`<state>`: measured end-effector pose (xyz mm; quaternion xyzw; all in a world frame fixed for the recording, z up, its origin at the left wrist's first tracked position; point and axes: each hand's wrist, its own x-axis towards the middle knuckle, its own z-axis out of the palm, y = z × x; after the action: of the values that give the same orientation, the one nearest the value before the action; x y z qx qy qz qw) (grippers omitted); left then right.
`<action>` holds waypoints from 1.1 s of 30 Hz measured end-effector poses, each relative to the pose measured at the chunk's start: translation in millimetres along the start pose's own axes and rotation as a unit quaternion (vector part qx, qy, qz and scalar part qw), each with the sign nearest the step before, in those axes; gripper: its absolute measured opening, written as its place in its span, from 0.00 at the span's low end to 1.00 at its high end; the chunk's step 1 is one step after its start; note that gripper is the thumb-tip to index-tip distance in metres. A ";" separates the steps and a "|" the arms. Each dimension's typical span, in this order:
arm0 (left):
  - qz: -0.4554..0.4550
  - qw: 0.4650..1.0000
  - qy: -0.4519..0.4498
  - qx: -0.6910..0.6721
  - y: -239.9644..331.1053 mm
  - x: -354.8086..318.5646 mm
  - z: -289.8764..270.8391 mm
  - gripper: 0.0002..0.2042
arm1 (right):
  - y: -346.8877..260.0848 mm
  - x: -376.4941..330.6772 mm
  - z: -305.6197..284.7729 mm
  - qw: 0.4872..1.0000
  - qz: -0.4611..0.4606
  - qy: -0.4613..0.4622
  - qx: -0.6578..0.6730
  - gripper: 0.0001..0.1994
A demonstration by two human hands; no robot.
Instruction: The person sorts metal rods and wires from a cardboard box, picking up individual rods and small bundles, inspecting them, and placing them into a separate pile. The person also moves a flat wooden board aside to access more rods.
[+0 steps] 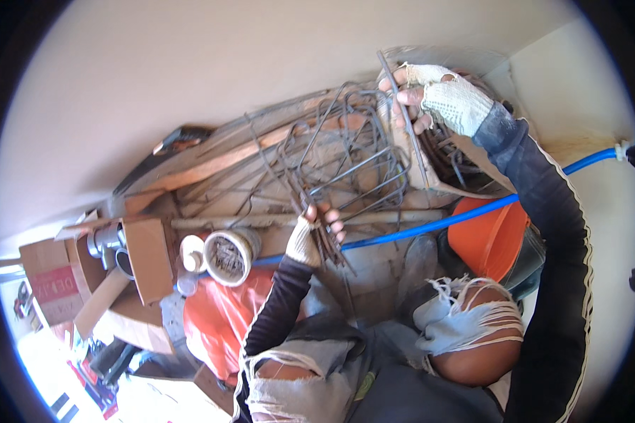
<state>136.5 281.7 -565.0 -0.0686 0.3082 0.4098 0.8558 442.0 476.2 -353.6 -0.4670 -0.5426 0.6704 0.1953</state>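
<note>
My right hand (pixel 441 95), in a white fingerless knit glove, holds a thin steel rod (pixel 410 137) upright near the wall. Behind that hand is an open pale container (pixel 430 185) with more dark metal pieces (pixel 455 158) inside. Lower and further left, my left hand (pixel 316 233), gloved the same way, is closed round a bundle of short steel rods (pixel 326 248). The bundle's ends stick out past both sides of the fist. Between and beyond my hands lies a tangle of bent steel bars (pixel 346 166), some shaped into loops.
A blue hose (pixel 430 228) crosses just beyond my knees. An orange bucket (pixel 488 240) stands at right. To the left are a white bucket of small metal bits (pixel 227 258), an orange plastic bag (pixel 222 317) and cardboard boxes (pixel 148 261). Wooden planks (pixel 219 163) and a handsaw (pixel 180 139) lie along the wall.
</note>
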 end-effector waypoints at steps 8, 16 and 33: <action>0.001 0.994 -0.083 -0.068 1.9 3.1 28.7 0.35 | 56.8 -1.5 106.9 0.950 0.149 -0.034 0.273 0.15; -0.004 0.999 -0.051 -0.010 0.8 -0.7 -7.6 0.08 | 38.9 -21.9 -60.1 0.872 -0.126 0.159 -0.445 0.09; -0.010 0.999 0.019 0.034 4.1 1.6 -13.7 0.08 | 106.5 72.6 -152.0 0.673 0.132 0.120 -0.717 0.23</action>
<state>127.8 280.4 -576.4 -0.0508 0.3375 0.3894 0.8555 560.1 579.2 -476.8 -0.6069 -0.7610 0.0318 -0.2268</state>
